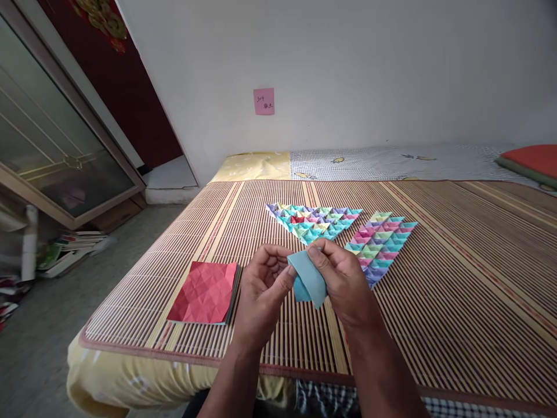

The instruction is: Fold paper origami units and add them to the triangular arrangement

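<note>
A light blue paper sheet is pinched between both my hands above the striped bamboo mat. My left hand curls its fingers and presses the thumb on the sheet's left edge. My right hand grips the sheet's right side, and the paper bends over between them. A stack of creased square sheets with a red one on top lies on the mat left of my left hand. Two flat multicoloured folded-paper panels lie beyond my hands: a triangular one and a slanted strip.
The mat covers a bed with a yellow sheet against a white wall carrying a pink sticky note. A red cushion lies at far right. A glass-fronted cabinet and stacked books stand on the floor at left.
</note>
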The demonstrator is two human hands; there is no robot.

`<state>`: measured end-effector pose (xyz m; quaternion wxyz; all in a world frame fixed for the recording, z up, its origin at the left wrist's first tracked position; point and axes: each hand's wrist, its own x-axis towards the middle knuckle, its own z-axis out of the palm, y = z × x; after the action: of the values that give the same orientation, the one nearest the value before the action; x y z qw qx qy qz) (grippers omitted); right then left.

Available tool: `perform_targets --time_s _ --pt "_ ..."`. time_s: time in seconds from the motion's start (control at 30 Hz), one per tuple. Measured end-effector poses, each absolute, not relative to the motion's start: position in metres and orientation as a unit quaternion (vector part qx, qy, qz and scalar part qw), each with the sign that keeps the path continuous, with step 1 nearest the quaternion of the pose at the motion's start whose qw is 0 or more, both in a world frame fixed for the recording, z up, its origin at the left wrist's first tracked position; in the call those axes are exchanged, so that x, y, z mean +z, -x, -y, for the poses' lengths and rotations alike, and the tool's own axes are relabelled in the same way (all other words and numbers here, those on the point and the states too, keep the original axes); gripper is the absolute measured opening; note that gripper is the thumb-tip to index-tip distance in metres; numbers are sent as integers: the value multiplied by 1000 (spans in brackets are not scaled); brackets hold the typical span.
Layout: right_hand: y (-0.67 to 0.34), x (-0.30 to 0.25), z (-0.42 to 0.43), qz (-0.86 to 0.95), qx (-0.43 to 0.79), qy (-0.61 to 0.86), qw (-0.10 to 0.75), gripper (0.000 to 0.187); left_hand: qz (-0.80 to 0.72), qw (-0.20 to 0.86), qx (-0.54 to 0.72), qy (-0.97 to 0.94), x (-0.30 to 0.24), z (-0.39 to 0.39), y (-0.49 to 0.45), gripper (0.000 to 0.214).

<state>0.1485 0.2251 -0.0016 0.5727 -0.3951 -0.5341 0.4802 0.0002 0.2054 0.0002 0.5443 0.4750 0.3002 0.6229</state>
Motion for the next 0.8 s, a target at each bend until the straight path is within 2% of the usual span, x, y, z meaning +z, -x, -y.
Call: perform_targets --time_s 0.27,0.43,0.57,0.8 --pt "-142 3 -220 582 356 430 591 30 -389 548 608 -423 6 -209 2 22" --pt "-139 2 -220 605 276 445 600 27 -367 568 634 -376 8 -209 3 25" --pt "-140 2 -221 588 275 447 615 27 -347 558 653 -376 9 -207 2 27" --pt "-141 1 -222 572 289 442 627 26 -336 565 631 -412 4 -206 4 19"
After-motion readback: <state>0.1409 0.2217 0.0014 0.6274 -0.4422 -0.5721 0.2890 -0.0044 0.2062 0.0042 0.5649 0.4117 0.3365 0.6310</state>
